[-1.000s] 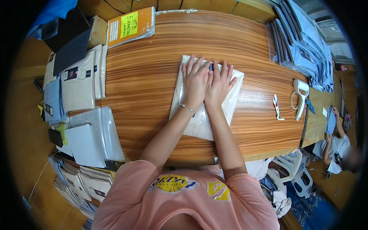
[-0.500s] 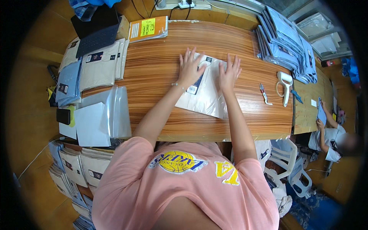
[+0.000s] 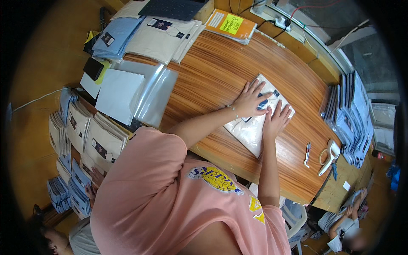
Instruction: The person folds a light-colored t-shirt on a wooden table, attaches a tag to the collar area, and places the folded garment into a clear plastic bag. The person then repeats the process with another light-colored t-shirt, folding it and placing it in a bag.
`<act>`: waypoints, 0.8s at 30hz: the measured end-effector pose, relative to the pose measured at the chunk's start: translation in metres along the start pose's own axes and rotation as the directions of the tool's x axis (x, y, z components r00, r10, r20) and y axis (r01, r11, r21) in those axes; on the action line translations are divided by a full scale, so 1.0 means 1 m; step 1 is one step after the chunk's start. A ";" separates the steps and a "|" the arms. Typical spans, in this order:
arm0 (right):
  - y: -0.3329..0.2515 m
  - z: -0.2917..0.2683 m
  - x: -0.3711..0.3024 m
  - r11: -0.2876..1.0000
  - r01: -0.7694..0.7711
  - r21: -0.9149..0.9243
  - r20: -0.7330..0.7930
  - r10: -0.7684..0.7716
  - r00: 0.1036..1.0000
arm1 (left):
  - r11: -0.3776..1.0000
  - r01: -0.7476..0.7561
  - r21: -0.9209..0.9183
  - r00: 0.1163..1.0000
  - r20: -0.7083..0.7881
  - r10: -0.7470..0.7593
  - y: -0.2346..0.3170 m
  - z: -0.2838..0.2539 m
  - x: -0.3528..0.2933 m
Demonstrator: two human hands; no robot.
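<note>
Wood-grained bench top (image 3: 212, 80) slants across the middle of the frame, with a window (image 3: 369, 61) at upper right. Nearest us, our pink shirt (image 3: 170, 195) fills the bottom centre, and our forearms reach up from it to a flat cream garment package (image 3: 247, 135) in clear plastic, lying tilted on the bench right of centre. Our left hand (image 3: 250, 102) lies across its upper left part, partly over a dark tag, fingers spread and nearly straight. Our right hand (image 3: 276, 120) rests on its right side, fingers also splayed. Neither hand grips anything; we cannot tell how hard they press.

Right of the package we see red-and-white snips (image 3: 307, 155) and, just beside them, a white roller (image 3: 333, 149). At lower left, another person's hand (image 3: 97, 176) shows near stacked garments (image 3: 102, 142). Left of centre lie white sheets (image 3: 119, 95) next to clear plastic sleeves (image 3: 158, 93).

Farther off, cream packages (image 3: 148, 44) and blue ones (image 3: 112, 40) sit at upper left, an orange notebook (image 3: 221, 23) at top centre, and a blue garment stack (image 3: 355, 114) at right.
</note>
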State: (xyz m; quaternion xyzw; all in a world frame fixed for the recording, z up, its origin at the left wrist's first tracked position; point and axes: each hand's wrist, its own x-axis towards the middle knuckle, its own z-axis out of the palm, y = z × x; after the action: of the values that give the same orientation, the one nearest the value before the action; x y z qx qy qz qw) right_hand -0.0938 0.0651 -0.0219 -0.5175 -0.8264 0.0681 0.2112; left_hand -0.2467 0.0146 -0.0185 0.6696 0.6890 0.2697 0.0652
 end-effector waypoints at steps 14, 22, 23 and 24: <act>0.008 0.003 0.003 0.999 0.023 -0.047 0.016 -0.022 1.000 | 1.000 0.006 0.003 1.000 -0.030 -0.006 0.006 -0.003 0.005; 0.009 -0.011 -0.021 0.981 0.194 0.023 0.166 -0.195 0.967 | 0.979 0.192 0.073 0.980 -0.070 -0.187 0.034 0.001 -0.049; 0.009 -0.012 -0.023 0.980 0.197 0.028 0.177 -0.199 0.964 | 0.974 0.213 0.078 0.976 -0.068 -0.208 0.036 0.000 -0.052; 0.009 -0.012 -0.025 0.980 0.198 0.033 0.189 -0.201 0.961 | 0.973 0.218 0.080 0.975 -0.069 -0.213 0.038 -0.002 -0.053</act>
State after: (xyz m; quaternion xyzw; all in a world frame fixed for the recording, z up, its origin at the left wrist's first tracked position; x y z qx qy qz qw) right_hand -0.0719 0.0456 -0.0212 -0.4212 -0.8903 0.1015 0.1402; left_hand -0.2092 -0.0383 -0.0141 0.5846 0.7704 0.2507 0.0440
